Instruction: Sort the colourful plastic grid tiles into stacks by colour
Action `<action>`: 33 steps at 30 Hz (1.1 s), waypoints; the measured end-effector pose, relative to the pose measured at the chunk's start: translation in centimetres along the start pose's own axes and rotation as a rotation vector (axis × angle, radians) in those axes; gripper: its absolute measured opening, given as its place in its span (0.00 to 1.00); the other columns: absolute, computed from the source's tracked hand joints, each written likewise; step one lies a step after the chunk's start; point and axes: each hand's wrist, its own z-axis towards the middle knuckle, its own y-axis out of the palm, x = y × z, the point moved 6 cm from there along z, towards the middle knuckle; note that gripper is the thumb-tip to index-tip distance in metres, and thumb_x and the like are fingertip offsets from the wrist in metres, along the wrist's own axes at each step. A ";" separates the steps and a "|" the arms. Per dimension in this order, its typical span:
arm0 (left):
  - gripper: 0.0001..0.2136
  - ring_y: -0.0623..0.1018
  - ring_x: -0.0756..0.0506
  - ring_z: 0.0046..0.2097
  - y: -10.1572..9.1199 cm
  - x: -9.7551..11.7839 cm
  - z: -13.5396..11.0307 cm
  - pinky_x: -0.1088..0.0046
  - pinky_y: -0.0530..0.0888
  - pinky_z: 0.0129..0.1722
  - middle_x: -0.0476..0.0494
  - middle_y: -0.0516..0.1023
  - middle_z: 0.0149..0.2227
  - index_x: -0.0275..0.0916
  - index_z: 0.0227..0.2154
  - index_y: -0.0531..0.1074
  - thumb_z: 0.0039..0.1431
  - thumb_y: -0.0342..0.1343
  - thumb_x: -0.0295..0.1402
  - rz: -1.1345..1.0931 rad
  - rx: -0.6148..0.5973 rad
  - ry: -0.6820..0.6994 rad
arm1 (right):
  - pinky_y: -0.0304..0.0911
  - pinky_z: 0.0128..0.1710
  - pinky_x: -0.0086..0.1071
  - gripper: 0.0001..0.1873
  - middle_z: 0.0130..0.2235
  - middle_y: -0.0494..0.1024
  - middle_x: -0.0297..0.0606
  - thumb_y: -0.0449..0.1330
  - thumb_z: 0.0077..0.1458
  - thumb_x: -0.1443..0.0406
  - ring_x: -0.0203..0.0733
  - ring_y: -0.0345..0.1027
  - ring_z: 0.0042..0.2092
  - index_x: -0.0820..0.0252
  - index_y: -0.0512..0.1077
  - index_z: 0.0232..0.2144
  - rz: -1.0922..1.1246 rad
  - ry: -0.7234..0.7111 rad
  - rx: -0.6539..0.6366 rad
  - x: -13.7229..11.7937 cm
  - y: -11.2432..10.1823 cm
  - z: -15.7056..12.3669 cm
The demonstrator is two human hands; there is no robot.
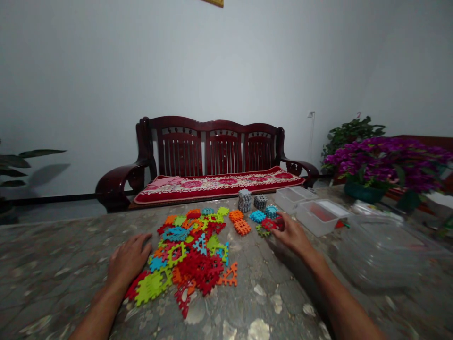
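My left hand (130, 257) rests on the table at the left edge of a loose pile of notched plastic building pieces (177, 255) in red, green, blue and orange. It holds nothing, fingers loosely bent. On the other side, my right hand (293, 234) has its thumb and fingers around a red building piece (271, 224), at a small red group. Close by lie green pieces (262, 231), blue pieces (257, 216) and orange pieces (242, 227). Behind them stand a tall grey stack (244, 200) and a lower dark grey stack (260, 202).
Clear plastic boxes (320, 229) and a large transparent container (382, 255) stand on the right of the patterned table (262, 307). Purple flowers (385, 156) in a green pot are beyond them. A dark wooden bench (219, 141) faces me across the table.
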 end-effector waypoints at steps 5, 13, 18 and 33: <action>0.25 0.74 0.35 0.60 -0.1 0.0 0.1 0.51 0.67 0.61 0.34 0.75 0.59 0.38 0.56 0.74 0.66 0.38 0.38 -0.021 0.016 0.001 | 0.67 0.43 0.37 0.37 0.45 0.83 0.47 0.61 0.52 0.57 0.52 0.77 0.45 0.66 0.63 0.62 -0.066 0.269 0.177 5.3 -2.5 1.3; 0.26 0.74 0.33 0.59 -0.4 0.1 -0.2 0.49 0.67 0.60 0.32 0.75 0.58 0.36 0.57 0.74 0.65 0.38 0.39 -0.041 0.000 0.001 | 0.63 0.41 0.33 0.36 0.47 0.82 0.44 0.62 0.53 0.60 0.49 0.76 0.46 0.65 0.62 0.63 -0.185 0.298 0.173 6.4 -1.6 1.8; 0.26 0.74 0.32 0.59 -0.6 0.2 -0.2 0.48 0.68 0.59 0.31 0.75 0.58 0.35 0.56 0.74 0.65 0.38 0.39 -0.045 -0.006 0.012 | 0.62 0.41 0.33 0.36 0.45 0.82 0.44 0.61 0.56 0.60 0.50 0.75 0.47 0.66 0.61 0.64 -0.235 0.296 0.128 6.3 -1.3 1.7; 0.25 0.75 0.31 0.59 -1.1 0.6 -0.2 0.47 0.69 0.58 0.32 0.77 0.58 0.36 0.55 0.76 0.63 0.41 0.38 -0.053 0.014 -0.002 | 0.64 0.47 0.39 0.48 0.57 0.75 0.51 0.64 0.52 0.53 0.57 0.69 0.57 0.64 0.52 0.69 -0.362 0.348 0.061 6.6 -0.9 0.9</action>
